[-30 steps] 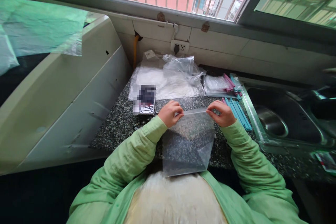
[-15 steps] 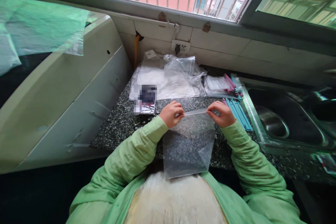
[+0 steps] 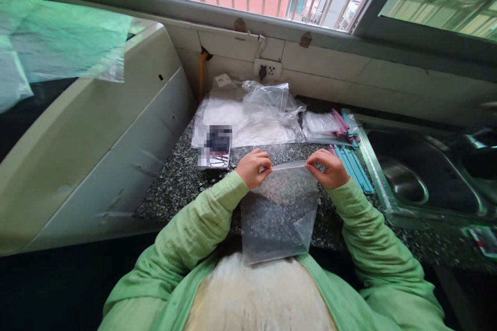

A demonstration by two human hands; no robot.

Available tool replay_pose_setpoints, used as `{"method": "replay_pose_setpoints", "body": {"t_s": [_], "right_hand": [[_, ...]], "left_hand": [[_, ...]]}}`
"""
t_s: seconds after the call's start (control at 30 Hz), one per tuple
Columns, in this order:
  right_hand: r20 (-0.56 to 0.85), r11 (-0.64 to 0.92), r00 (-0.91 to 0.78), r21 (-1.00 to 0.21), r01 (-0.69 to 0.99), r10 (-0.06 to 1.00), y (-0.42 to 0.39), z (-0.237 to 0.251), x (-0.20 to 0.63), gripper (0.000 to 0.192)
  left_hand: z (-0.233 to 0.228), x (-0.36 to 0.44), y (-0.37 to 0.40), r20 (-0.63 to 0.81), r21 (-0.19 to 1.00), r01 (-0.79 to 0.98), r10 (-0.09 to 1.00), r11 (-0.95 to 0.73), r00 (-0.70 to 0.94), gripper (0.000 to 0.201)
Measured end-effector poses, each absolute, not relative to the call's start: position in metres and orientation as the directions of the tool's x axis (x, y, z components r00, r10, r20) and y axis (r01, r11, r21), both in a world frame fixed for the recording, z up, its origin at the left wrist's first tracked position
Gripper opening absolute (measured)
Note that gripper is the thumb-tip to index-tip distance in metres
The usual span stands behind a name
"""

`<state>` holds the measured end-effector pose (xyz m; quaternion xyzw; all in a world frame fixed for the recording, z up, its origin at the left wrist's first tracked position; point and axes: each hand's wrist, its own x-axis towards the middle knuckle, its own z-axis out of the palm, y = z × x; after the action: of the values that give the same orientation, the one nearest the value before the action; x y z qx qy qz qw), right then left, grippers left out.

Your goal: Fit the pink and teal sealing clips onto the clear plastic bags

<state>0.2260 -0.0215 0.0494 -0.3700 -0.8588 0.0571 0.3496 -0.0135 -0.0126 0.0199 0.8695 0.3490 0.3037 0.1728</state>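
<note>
Head camera view: from where I stand, both hands are pinching one clear bag [image 3: 279, 222] along its top edge. The left hand [image 3: 254, 169] has its fingers closed on one end, and the right hand [image 3: 328, 167] nips the other between thumb and fingertip. The bag hangs flat toward the person, its lower part past the front of the speckled tabletop [image 3: 166, 191] and before the pale shirt [image 3: 260, 295]; whether the two touch, I can't tell.

What would worry me is that narrow hold. Slick, thin film could slip from either hand's fingers, and the bag would drop off the tabletop's edge. Drawing the hands apart too hard might stretch the top edge out of shape. The fingers cover its ends, so I can't judge whether it is sealed all across; a missed stretch there would leave a gap. Blue-green strips [image 3: 355, 168] lie just beside the right hand, and a sideways jerk could knock them toward the sink [image 3: 435, 176].
</note>
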Motion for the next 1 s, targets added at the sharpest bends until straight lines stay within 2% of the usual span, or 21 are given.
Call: {"method": "replay_pose_setpoints", "body": {"t_s": [0.63, 1.0], "right_hand": [[0.610, 0.734, -0.456, -0.340, 0.588, 0.648, -0.027, 0.054, 0.222, 0.006], [0.669, 0.746, -0.423, -0.307, 0.591, 0.611, -0.033, 0.056, 0.221, 0.006]], "left_hand": [[0.023, -0.014, -0.015, 0.429, 0.532, 0.488, 0.717, -0.692, 0.549, 0.012], [0.029, -0.013, -0.022, 0.475, 0.483, 0.515, 0.706, -0.708, 0.525, 0.013]]}}
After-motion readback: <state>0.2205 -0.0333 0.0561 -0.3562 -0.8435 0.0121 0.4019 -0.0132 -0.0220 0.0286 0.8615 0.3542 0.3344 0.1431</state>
